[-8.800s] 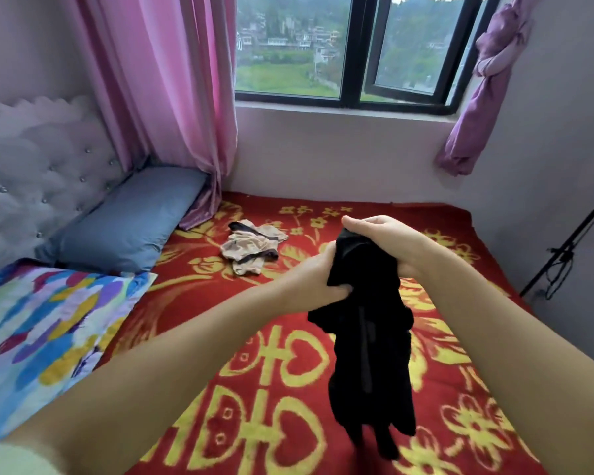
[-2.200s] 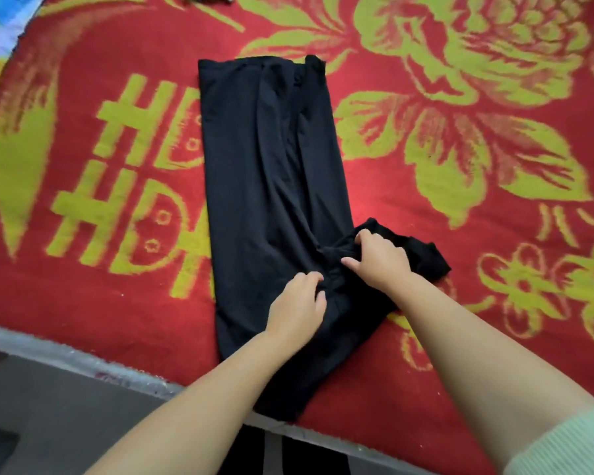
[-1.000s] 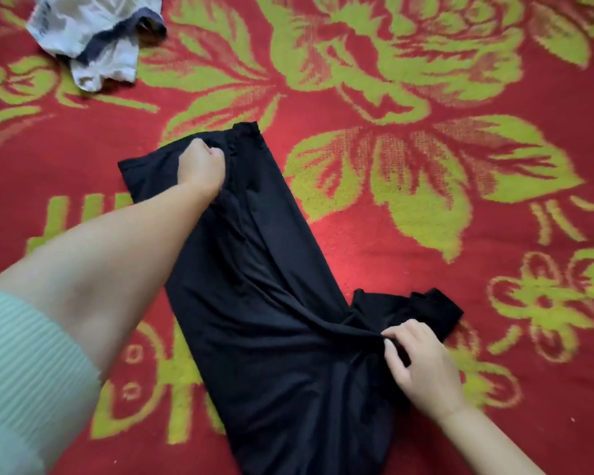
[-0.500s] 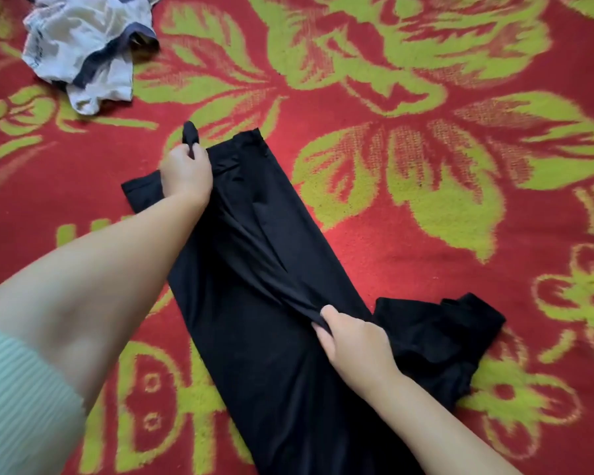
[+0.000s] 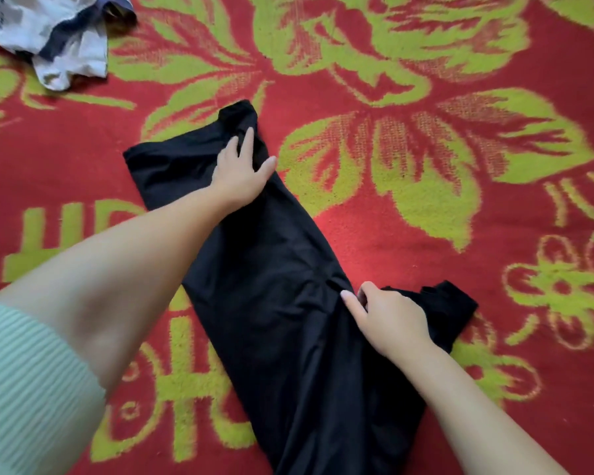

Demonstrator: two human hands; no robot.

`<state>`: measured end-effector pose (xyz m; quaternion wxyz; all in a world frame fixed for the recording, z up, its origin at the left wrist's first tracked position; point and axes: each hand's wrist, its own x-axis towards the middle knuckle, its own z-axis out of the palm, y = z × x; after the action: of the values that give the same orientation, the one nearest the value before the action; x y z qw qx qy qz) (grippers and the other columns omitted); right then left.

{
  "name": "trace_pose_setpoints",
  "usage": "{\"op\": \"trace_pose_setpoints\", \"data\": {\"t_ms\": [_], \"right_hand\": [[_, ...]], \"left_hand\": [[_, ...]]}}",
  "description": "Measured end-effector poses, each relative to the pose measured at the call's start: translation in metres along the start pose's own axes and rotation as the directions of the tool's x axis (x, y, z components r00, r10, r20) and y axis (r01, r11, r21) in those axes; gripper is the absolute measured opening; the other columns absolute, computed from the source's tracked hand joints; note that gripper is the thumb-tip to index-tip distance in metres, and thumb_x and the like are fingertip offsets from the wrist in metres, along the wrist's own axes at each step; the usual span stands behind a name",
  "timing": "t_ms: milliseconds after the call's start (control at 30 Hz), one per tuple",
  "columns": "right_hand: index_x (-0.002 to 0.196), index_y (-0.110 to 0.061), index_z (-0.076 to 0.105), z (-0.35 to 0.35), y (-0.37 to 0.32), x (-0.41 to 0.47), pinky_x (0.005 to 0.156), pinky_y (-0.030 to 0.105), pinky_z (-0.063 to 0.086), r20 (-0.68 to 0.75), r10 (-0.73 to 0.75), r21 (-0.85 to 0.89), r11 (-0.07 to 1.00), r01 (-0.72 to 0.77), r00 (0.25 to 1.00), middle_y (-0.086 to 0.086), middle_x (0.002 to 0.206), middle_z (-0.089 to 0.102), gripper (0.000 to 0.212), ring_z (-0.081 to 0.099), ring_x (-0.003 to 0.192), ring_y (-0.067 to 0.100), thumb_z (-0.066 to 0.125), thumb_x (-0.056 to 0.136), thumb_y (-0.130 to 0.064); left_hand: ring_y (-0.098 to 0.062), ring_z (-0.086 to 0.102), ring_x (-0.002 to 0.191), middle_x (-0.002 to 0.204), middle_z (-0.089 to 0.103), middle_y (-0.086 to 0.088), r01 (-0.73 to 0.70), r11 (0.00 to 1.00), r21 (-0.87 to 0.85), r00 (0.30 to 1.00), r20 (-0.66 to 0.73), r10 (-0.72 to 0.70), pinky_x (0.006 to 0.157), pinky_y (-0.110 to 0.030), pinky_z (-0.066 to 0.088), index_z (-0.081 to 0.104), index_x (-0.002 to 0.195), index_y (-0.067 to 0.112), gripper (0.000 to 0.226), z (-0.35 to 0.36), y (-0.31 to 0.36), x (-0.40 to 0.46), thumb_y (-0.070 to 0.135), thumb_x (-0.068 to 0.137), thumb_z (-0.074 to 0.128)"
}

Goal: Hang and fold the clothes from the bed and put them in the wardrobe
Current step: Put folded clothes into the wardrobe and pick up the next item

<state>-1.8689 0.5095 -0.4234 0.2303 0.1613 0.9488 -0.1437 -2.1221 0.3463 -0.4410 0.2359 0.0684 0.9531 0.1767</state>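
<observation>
The task looks to be at an early stage; the long black stretchy fabric garment [image 5: 275,286] lies spread on the red blanket with yellow-green flower pattern [image 5: 426,234], running from the far left toward the near edge, smoothed lengthwise but not yet folded into a compact stack; a crumpled white and grey garment with a dark band [image 5: 55,32] waits untouched at the far left corner — neither piece is near a wardrobe, which is out of view. The left hand [image 5: 240,169] reaches to the far end of the black garment, palm down, fingers straight and spread, pressing the cloth flat and gripping nothing. The right hand [image 5: 388,320] rests near the middle right, where a side flap juts out — its fingers are curled and pinch a ridge of the fabric, index finger extended along it.
</observation>
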Motion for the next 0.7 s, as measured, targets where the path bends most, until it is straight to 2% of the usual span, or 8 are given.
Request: {"op": "trace_pose_setpoints", "data": {"t_ms": [133,200,267,333,433,533,633,700], "right_hand": [[0.109,-0.014,0.064,-0.024,0.055,-0.005,0.09,0.031,0.04,-0.27,0.004,0.317,0.945,0.085,0.963,0.004,0.11,0.064,0.018,0.057,0.106,0.026,0.054,0.093,-0.016],[0.12,-0.021,0.06,-0.033,0.083,-0.004,0.098,0.03,0.036,-0.108,-0.026,0.275,0.96,0.055,0.994,-0.001,0.12,0.059,0.028,0.05,0.116,0.022,0.057,0.093,-0.021],[0.127,-0.029,0.054,-0.032,0.092,-0.003,0.099,0.036,0.036,0.117,-0.059,0.043,0.998,0.055,0.991,-0.004,0.123,0.055,0.034,0.046,0.119,0.02,0.054,0.093,-0.037],[0.124,-0.028,0.052,-0.029,0.089,-0.005,0.094,0.036,0.035,0.159,-0.085,-0.166,0.98,0.112,0.984,-0.002,0.116,0.056,0.033,0.049,0.115,0.021,0.049,0.095,-0.043],[0.112,-0.018,0.051,-0.036,0.088,-0.007,0.077,0.037,0.038,-0.065,-0.062,-0.021,0.998,0.061,0.996,0.005,0.103,0.061,0.023,0.058,0.101,0.03,0.045,0.097,-0.034],[0.108,-0.016,0.052,-0.042,0.109,-0.01,0.065,0.036,0.037,-0.301,0.06,0.108,0.994,-0.028,0.952,0.009,0.1,0.065,0.02,0.061,0.095,0.035,0.045,0.098,-0.031],[0.115,-0.017,0.059,-0.036,0.135,0.007,0.07,0.036,0.04,-0.203,0.126,-0.04,0.99,-0.137,0.971,0.011,0.108,0.061,0.029,0.058,0.101,0.035,0.046,0.097,-0.036],[0.112,-0.014,0.064,-0.029,0.145,0.012,0.081,0.04,0.044,-0.124,0.11,0.074,0.992,-0.102,0.986,0.013,0.108,0.057,0.028,0.054,0.105,0.035,0.051,0.096,-0.033]], "left_hand": [[-0.025,0.007,0.147,0.159,0.01,-0.012,-0.177,0.98,0.09,0.976,-0.109,0.187,0.118,-0.048,0.008,0.011,0.152,0.018,0.067,0.033,-0.005,-0.064,0.043,0.098,0.04],[-0.026,0.017,0.144,0.155,0.023,-0.013,-0.326,0.936,0.133,0.923,-0.168,0.346,0.117,-0.052,0.013,0.023,0.15,0.012,0.063,0.06,0.003,-0.111,0.039,0.095,0.039],[-0.025,0.023,0.142,0.152,0.031,-0.013,-0.452,0.875,0.172,0.863,-0.163,0.478,0.115,-0.055,0.017,0.031,0.147,0.012,0.064,0.092,0.015,-0.155,0.039,0.089,0.04],[-0.022,0.023,0.142,0.152,0.032,-0.011,-0.493,0.845,0.208,0.843,-0.126,0.523,0.113,-0.056,0.015,0.032,0.145,0.015,0.065,0.127,0.029,-0.199,0.04,0.087,0.042],[-0.023,0.02,0.143,0.154,0.027,-0.011,-0.343,0.907,0.245,0.923,-0.091,0.373,0.111,-0.059,0.011,0.027,0.146,0.017,0.066,0.171,0.036,-0.249,0.046,0.088,0.038],[-0.024,0.018,0.144,0.156,0.022,-0.011,-0.182,0.943,0.28,0.975,-0.075,0.21,0.108,-0.062,0.013,0.024,0.147,0.016,0.07,0.194,0.022,-0.263,0.052,0.088,0.033],[-0.021,0.009,0.145,0.157,0.017,-0.01,-0.172,0.929,0.329,0.979,-0.049,0.199,0.108,-0.063,0.009,0.021,0.148,0.017,0.071,0.196,0.016,-0.256,0.054,0.088,0.031],[-0.021,0.011,0.145,0.157,0.02,-0.011,-0.161,0.926,0.341,0.982,-0.036,0.184,0.108,-0.065,0.011,0.022,0.147,0.016,0.071,0.198,0.017,-0.258,0.054,0.088,0.03]]}}
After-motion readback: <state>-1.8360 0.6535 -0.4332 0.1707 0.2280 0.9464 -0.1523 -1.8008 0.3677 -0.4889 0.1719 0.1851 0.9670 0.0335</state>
